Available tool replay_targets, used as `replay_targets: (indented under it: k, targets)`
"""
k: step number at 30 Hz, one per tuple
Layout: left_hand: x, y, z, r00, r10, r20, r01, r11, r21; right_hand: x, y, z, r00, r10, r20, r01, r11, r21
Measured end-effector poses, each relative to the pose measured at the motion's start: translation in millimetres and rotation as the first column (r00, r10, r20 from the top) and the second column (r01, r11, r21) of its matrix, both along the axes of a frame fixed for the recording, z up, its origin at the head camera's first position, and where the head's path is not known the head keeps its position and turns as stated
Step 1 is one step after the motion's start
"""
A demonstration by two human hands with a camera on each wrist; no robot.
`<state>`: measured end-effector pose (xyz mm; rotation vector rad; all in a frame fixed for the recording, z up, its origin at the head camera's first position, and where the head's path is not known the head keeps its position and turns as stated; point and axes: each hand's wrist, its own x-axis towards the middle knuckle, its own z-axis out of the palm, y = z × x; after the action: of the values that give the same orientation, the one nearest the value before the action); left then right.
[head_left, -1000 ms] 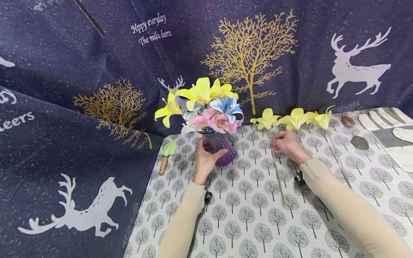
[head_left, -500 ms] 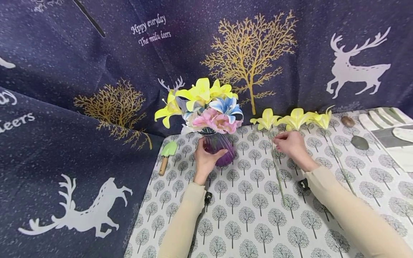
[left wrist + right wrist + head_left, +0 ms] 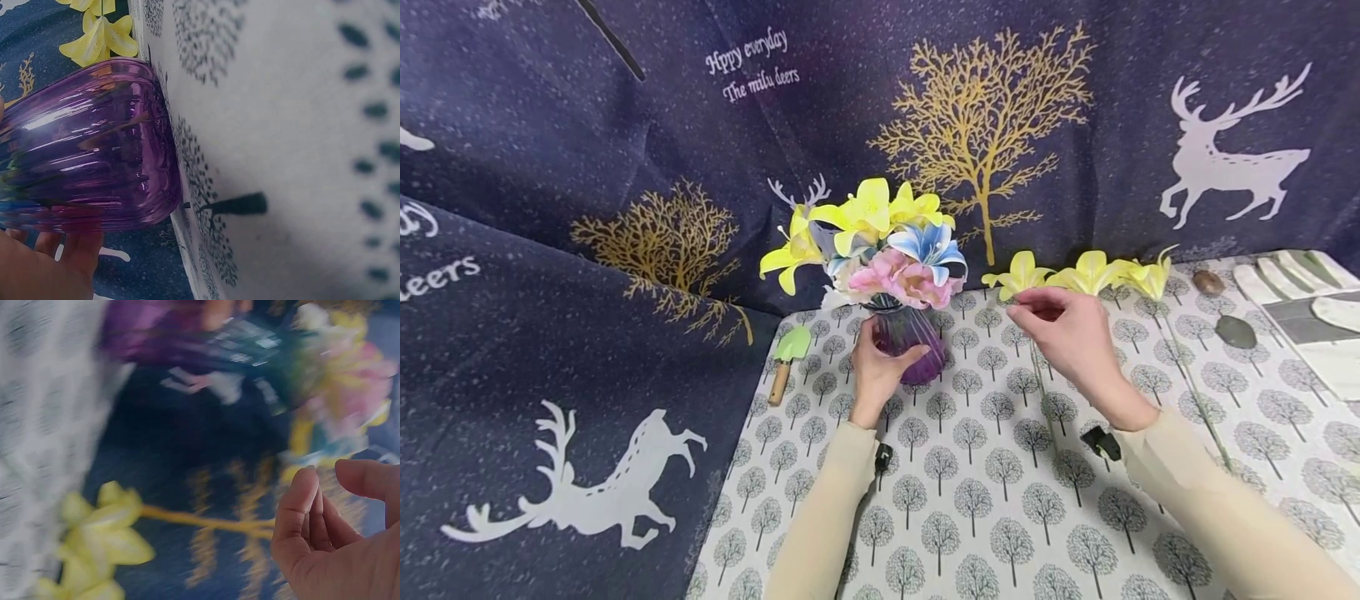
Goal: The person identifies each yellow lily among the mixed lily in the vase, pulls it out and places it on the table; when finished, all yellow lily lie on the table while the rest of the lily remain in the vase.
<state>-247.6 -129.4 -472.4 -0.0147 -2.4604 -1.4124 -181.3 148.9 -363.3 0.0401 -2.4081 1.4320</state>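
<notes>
My left hand (image 3: pixel 878 372) grips a ribbed purple glass vase (image 3: pixel 906 327) from its left side, with the thumb across the front. Out of the vase rise yellow lilies (image 3: pixel 868 210), a blue lily (image 3: pixel 928 250) and pink flowers (image 3: pixel 898 279). In the left wrist view the vase (image 3: pixel 100 144) appears sideways, fingers (image 3: pixel 81 250) around it. My right hand (image 3: pixel 1078 342) hovers over the stem of the leftmost loose yellow lily (image 3: pixel 1021 273). The right wrist view shows its thumb and fingertips bent and apart, nothing between them. Two more loose yellow lilies (image 3: pixel 1088 268) lie beside that one.
A small green trowel (image 3: pixel 790 346) with a wooden handle lies left of the vase. Two stones, one dark (image 3: pixel 1236 331) and one brown (image 3: pixel 1208 282), sit at right. Beyond them is a striped white and grey item (image 3: pixel 1300 312). A patterned dark curtain (image 3: pixel 820 125) hangs behind the table.
My right hand has left the leftmost loose lily's stem and risen slightly toward the camera and left; the lily stays on the table. The left hand and vase have not moved.
</notes>
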Motion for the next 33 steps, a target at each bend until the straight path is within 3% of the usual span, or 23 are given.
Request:
replay_targets:
  k: [6,13,20,25,28,33]
  targets:
    - [-0.9,-1.2,-0.1,1.0,-0.01,-0.024,0.01,1.0,0.008,17.8,-31.8,37.0,0.987,0.102,-0.126,-0.114,0.99,-0.084]
    - [-0.7,-1.6,1.4,1.0,-0.003,-0.015,0.003,1.0,-0.015,20.2,-75.5,78.5,0.935,0.257,-0.244,-0.282,0.956,-0.077]
    - [1.9,-1.8,-0.2,1.0,0.001,-0.014,-0.002,0.999,-0.032,-1.9,-123.9,99.0,0.887,0.372,-0.273,-0.367,0.927,0.069]
    - [3.7,-4.2,-3.0,0.997,-0.054,-0.06,0.054,0.999,0.004,-20.5,-154.6,104.3,0.866,0.443,-0.232,-0.395,0.89,0.227]
    - [1.5,-5.3,-1.9,0.992,-0.068,-0.109,0.069,0.998,0.005,-34.4,-172.1,109.3,0.873,0.455,-0.175,-0.382,0.861,0.336]
    - [-1.7,-5.3,-0.9,0.987,-0.07,-0.145,0.072,0.997,0.008,-57.9,-200.0,112.2,0.907,0.41,-0.092,-0.312,0.805,0.504]
